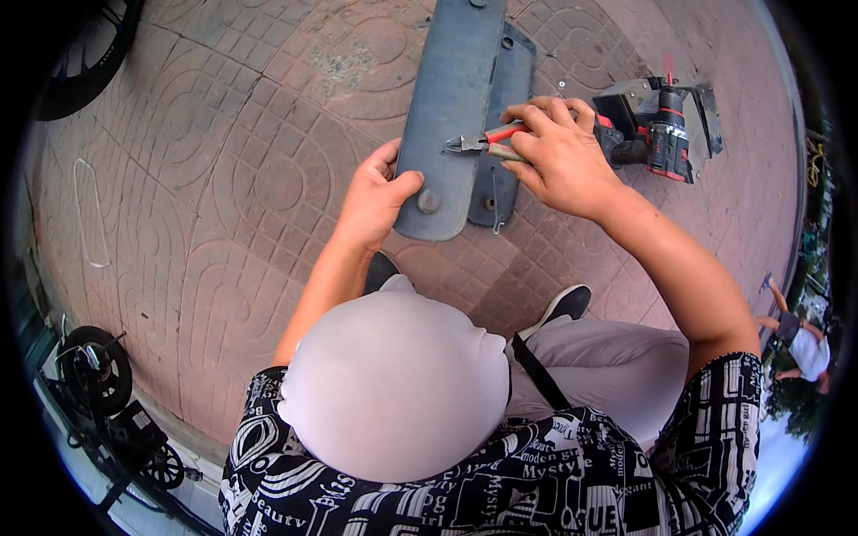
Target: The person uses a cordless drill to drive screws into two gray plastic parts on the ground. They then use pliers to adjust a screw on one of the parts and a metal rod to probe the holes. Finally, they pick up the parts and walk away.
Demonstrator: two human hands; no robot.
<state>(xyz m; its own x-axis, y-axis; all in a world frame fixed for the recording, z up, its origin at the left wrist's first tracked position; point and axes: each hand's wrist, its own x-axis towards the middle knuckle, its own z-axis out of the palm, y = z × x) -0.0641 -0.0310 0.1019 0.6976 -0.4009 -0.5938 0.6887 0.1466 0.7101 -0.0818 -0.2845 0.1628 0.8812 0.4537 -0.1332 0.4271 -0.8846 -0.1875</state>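
A long dark grey panel with rounded corners [450, 76] stretches away from me, its near end close to my feet. My left hand [375, 195] grips the panel's left edge, thumb on top beside a round plug [429, 201]. Red-handled pliers [472, 144] are in my right hand [565, 156], fingers round the handles. Their jaw tips touch or hover just over a small spot on the panel; I cannot tell which. Partly under the first panel, a second similar panel [505, 183] shows on the right, with a thin bent wire [497, 201] at its near end.
A red and black cordless drill [666, 134] lies right of my right hand, by dark flat pieces [709, 116]. A small washer-like ring [562, 84] is on the patterned paving [241, 161]. Wheeled vehicles [94, 366] stand at left; another person [804, 344] is far right.
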